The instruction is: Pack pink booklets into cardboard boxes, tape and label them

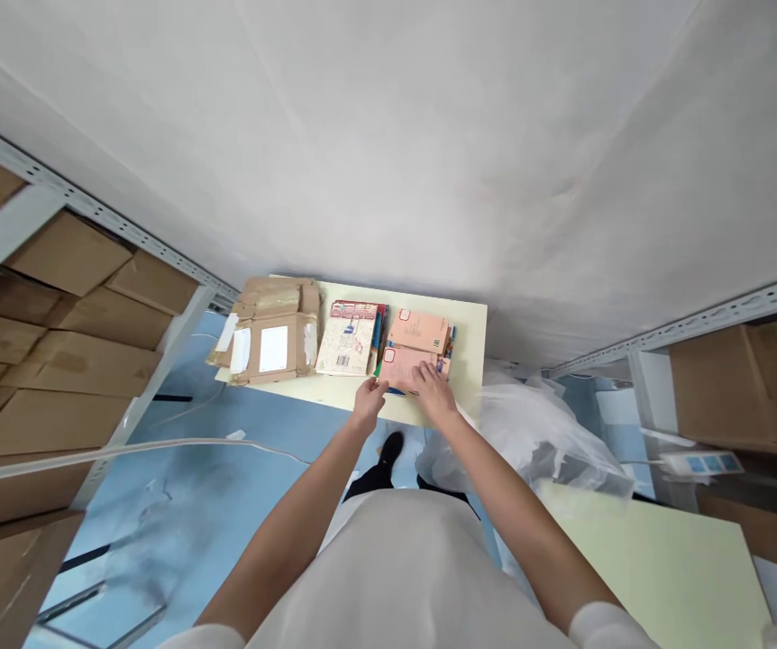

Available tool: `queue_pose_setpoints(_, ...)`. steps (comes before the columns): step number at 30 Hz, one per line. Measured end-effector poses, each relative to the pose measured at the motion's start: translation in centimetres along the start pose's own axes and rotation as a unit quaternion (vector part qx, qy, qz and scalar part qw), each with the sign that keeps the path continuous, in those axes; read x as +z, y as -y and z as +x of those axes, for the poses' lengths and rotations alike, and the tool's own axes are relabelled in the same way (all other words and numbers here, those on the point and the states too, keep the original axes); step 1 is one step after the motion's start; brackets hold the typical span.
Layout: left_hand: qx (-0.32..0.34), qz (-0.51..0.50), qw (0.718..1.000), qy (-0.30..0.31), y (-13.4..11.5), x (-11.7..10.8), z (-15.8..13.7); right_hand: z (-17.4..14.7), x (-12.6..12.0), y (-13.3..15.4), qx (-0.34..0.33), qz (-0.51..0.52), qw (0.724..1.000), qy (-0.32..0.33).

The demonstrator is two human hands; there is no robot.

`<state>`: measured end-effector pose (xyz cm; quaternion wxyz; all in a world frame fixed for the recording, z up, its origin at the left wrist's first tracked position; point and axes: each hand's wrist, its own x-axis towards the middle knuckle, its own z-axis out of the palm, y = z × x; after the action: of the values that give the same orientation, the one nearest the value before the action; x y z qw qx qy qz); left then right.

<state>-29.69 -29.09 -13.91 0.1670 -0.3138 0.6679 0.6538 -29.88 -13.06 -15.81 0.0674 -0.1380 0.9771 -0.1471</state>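
Two salmon-pink booklets lie on the right-hand pile on the pale yellow table (470, 347). My right hand (433, 393) rests on the nearer pink booklet (402, 364), its fingers spread over the cover. At that booklet's near left corner, my left hand (368, 402) is closed in a pinch on the edge. The farther pink booklet (419, 330) lies just beyond, apart from both hands. Books with colourful covers show from under the two. To the left is another stack topped by a cream-coloured book (348, 339) with a barcode.
Flattened cardboard packaging (277, 324) with white labels covers the table's left end. Crumpled clear plastic (537, 419) bulges beside the right end. Shelves of cardboard boxes (84, 361) stand on both sides. A white cable (178, 443) crosses on the left, and a power strip (703, 463) hangs at right.
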Motion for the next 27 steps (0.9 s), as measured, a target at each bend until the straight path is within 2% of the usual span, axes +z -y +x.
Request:
queue_pose_setpoints(4,-0.019,-0.009,0.999,0.04,-0.6,-0.8,-0.5,-0.4,0.0,1.3,0.021,-0.017,0.999,-0.022)
queue_pose_setpoints(8,-0.025,-0.027,0.993,0.115,-0.9,-2.3,-0.9,-1.2,-0.3,3.1,0.053,-0.004,0.998,-0.016)
queue_pose_setpoints(10,-0.018,-0.037,0.988,0.146,-1.0,-3.6,-0.9,-1.7,-0.7,3.8,0.066,0.063,0.996,-0.017)
queue_pose_setpoints(12,0.005,-0.026,0.987,0.161,-1.0,-4.8,-0.7,-2.4,-1.3,4.2,0.084,0.163,0.982,-0.045)
queue_pose_setpoints(16,0.097,0.028,0.977,0.185,-1.2,-6.1,0.1,-4.4,-2.8,4.7,0.153,0.264,0.945,-0.12)
queue_pose_setpoints(18,0.132,0.045,0.96,0.243,-1.3,-5.6,0.2,-5.9,-3.4,5.2,0.18,0.347,0.905,-0.167)
queue_pose_setpoints(22,0.161,0.066,0.885,0.431,-1.0,-3.0,-1.1,-9.9,-4.2,6.4,0.232,0.539,0.761,-0.278)
queue_pose_setpoints(25,0.155,0.1,0.844,0.504,-0.2,-0.5,-3.5,-13.8,-4.6,7.2,0.264,0.599,0.673,-0.346)
queue_pose_setpoints(27,0.141,0.149,0.812,0.547,0.6,1.1,-5.6,-16.9,-4.8,7.7,0.281,0.621,0.623,-0.383)
